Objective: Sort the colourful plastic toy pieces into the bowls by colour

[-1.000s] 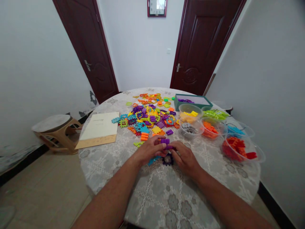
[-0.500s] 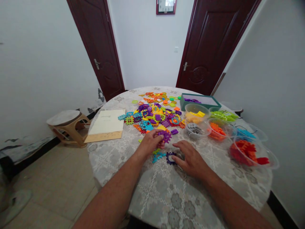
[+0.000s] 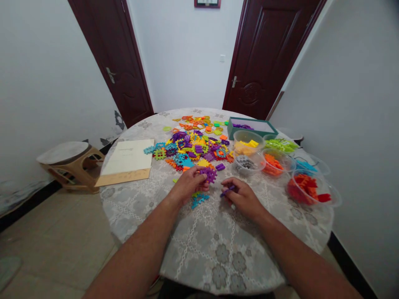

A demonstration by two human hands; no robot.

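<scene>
Between the fingers and thumb of my left hand (image 3: pixel 190 183) is a purple gear-edged plastic piece (image 3: pixel 208 175), held just above the table. My right hand (image 3: pixel 242 196) pinches a dark purple square frame piece (image 3: pixel 227 191), seen nearly edge-on and lifted off the cloth. Below my left hand lies a blue toothed piece (image 3: pixel 199 200), with a bit of yellow-green beside it. A small purple block (image 3: pixel 220 167) rests just beyond the two hands. Farther back spreads a mixed pile of colourful interlocking pieces (image 3: pixel 190 147).
Clear tubs hold sorted pieces: yellow (image 3: pixel 247 146), grey (image 3: pixel 246 162), orange (image 3: pixel 272 165), red (image 3: pixel 307 189), blue (image 3: pixel 307 167) and green (image 3: pixel 282 145). Behind them stands a green box (image 3: pixel 252 128) with purple pieces. A cream folder (image 3: pixel 126 160) lies at left; a stool (image 3: pixel 70 164) stands beyond the table.
My right hand has picked up the dark purple square frame from the cloth and tilted it on edge. My left hand still holds the purple gear piece. The camera view has shifted slightly.
</scene>
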